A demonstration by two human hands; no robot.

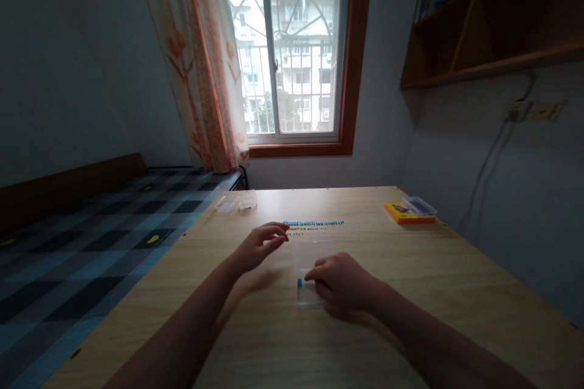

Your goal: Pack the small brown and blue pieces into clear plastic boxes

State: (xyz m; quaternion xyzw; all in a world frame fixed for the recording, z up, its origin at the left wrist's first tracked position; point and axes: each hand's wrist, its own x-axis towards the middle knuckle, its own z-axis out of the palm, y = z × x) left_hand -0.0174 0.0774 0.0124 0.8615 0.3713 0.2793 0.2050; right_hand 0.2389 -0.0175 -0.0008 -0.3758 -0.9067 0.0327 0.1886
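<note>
My left hand hovers over the middle of the table with its fingers stretched forward and a small gap between thumb and forefinger. Its fingertips are beside the left end of a row of small blue pieces and shorter rows of tiny yellowish pieces. Nearer to me, a small blue block is at the left edge of a clear plastic piece. My right hand is over that plastic, forefinger extended just right of the block and other fingers curled. I see nothing held in either hand.
Clear plastic containers stand at the table's far left. An orange and yellow box with a clear lid on it lies at the far right. A checked bed borders the table on the left, a wall on the right.
</note>
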